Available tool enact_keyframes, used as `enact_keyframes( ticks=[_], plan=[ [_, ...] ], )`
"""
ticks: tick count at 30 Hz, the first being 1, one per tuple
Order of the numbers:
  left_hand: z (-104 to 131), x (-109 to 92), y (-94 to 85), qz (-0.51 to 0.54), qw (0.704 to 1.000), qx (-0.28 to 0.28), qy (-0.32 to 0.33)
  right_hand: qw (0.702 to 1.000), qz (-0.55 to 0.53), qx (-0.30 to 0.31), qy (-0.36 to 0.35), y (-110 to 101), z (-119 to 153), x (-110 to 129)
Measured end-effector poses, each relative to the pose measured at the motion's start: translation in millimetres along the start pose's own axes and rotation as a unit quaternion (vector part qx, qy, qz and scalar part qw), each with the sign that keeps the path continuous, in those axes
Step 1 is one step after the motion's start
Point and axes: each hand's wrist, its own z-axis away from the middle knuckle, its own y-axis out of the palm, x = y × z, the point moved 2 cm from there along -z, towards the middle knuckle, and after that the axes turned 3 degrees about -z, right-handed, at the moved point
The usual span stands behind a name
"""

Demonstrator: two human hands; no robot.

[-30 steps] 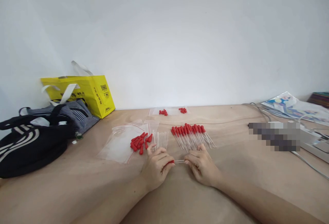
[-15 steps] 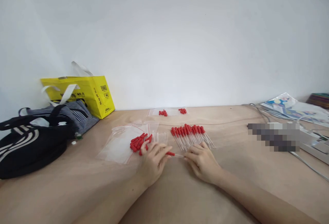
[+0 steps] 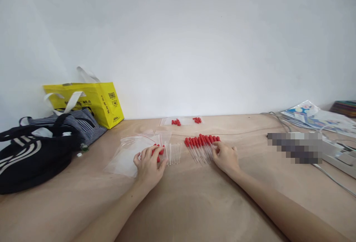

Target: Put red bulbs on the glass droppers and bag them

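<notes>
A row of assembled droppers, each a clear glass tube with a red rubber cap, lies side by side at the middle of a bare wooden table, the right hand resting on the row's right end with fingers loosely spread and flat. Just to the left, a small bunch of uncapped glass tubes lies beside a pile of loose red caps, which the left hand covers with its fingers curled over them; whether it pinches a cap cannot be told. The caps sit at the edge of clear zip bags spread flat on the table. Farther back, against the white wall, another clear bag holds two little clusters of red caps. At the table's left end stand a yellow shopping bag and a dark striped bag; cables and printed papers lie at the right.
</notes>
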Motion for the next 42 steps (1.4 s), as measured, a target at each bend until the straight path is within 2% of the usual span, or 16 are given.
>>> enact_keyframes(
  ticks=[8,12,16,19,22,25,28,33,42],
  plan=[
    [-5,20,-2.3,-0.058,0.993,0.071,-0.068,1.0,0.011,0.005,-0.023,6,0,-2],
    [-7,23,-2.2,-0.052,0.995,0.066,-0.059,0.999,0.009,-0.007,-0.036,3,1,0],
    [-11,21,2.7,-0.053,0.997,0.043,-0.038,0.997,-0.006,-0.016,-0.078,-2,5,20],
    [-17,18,8.0,-0.057,0.997,0.046,-0.033,0.993,-0.002,0.027,-0.114,-1,7,50],
    [-23,14,11.2,-0.065,0.995,0.06,-0.039,0.986,0.001,0.144,-0.083,8,4,80],
    [-29,11,12.3,-0.08,0.993,0.073,-0.041,0.982,0.003,0.184,-0.042,19,-4,102],
    [-34,9,13.2,-0.091,0.992,0.077,-0.033,0.979,-0.003,0.202,-0.006,29,-14,113],
    [-40,7,16.5,-0.106,0.992,0.075,-0.013,0.973,-0.02,0.227,0.031,37,-23,117],
    [-39,-2,17.5,-0.127,0.989,0.071,0.005,0.972,-0.041,0.23,0.038,36,-21,115]
  ],
)
